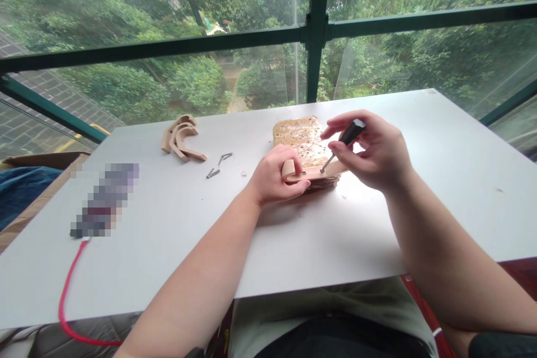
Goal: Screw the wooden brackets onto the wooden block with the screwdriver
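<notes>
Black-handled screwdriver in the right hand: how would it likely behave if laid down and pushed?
The screwdriver is probably stiff, since its thin metal shaft looks straight. It would likely feel heavier at the handle, which is much thicker than the shaft. Being roundish, that handle might let it roll on the smooth-looking white table.

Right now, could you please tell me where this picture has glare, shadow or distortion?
In the head view, the block shines with glare on top; in the head view, a soft shadow lies on the table near the left hand; in the head view, a patch at left is pixelated.
</notes>
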The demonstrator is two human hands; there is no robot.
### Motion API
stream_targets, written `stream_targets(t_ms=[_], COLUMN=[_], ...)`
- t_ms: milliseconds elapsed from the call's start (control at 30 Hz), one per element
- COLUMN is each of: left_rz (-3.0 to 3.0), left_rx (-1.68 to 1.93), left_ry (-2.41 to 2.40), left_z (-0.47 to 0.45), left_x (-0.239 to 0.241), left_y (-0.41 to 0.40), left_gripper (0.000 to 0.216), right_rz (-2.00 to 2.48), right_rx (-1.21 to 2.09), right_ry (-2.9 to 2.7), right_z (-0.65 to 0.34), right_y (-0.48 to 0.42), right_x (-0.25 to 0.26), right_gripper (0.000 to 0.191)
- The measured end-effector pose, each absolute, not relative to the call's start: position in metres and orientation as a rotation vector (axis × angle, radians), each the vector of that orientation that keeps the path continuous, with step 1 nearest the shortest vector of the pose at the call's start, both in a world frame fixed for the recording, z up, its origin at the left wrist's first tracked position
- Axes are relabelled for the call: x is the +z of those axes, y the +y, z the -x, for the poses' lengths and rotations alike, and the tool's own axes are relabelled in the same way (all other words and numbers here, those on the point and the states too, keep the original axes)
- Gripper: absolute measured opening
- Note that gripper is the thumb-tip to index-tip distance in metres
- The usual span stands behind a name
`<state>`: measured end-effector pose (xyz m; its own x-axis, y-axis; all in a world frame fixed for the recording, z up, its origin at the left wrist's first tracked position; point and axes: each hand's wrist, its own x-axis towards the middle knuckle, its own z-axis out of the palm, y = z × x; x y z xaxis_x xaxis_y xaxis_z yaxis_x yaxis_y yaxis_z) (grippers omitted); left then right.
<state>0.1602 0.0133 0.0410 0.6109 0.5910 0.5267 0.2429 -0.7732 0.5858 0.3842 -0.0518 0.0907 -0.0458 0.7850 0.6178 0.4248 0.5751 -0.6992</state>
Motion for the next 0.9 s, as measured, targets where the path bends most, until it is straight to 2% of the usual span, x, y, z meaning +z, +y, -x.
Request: stream_targets(t_ms=[133,300,533,700,900], left_rz=[-2.361,-2.338,-2.321,-2.332,-2.328], left_rx=[1.017,1.047,1.082,1.057,1.078], left_ry=[0.677,0.692,0.678,0.72,0.704], left_z=[-0.1606,-0.1617,-0.1622,-0.1622,-0.1626], left_x=[0.0412,0.0389,0.0366,0.0371,0.0371], left_y=[0.0122,0.0117,0.0125,0.0121,0.0115], left_gripper=[0.022,0.021,0.023,0.025,0.025], right_rz=[0.972,0.902,0.905,0.992,1.049], right_rx=[0.481,0.554,0.671,0.556,0.358], right_ry=[-1.657,-1.709,-1.725,-1.805,-1.766], right_z=[-0.3839,-0.386,-0.3875,-0.3875,-0.3871], right_y=[-0.0513,-0.0525,-0.0565,-0.0549,-0.0498], right_x=[0.0923,0.0949,0.0985,0.1009,0.0965], right_gripper=[0.051,0.026,0.027,0.005,0.024])
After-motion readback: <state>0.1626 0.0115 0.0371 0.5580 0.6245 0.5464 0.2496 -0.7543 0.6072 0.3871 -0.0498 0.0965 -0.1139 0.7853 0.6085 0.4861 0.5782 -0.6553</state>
